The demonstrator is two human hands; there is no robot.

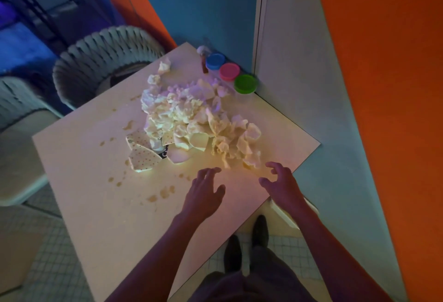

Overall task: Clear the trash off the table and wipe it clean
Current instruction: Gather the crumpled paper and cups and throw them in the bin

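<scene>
A heap of crumpled pale paper trash [191, 119] fills the middle of the bench [79, 169], with brown stains near and left of it. The left grip [203, 193] and right grip [282, 184] hover just near of it, fingers loosely spread, empty.

Bare table [96, 205] lies near; the crumpled paper heap [191, 119] and lidded jars [229, 71] block the far side.

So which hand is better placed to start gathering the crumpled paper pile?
Probably the right hand: its fingertips are almost at the near edge of the crumpled paper pile. The left hand hovers open over bare table, slightly farther back.
</scene>
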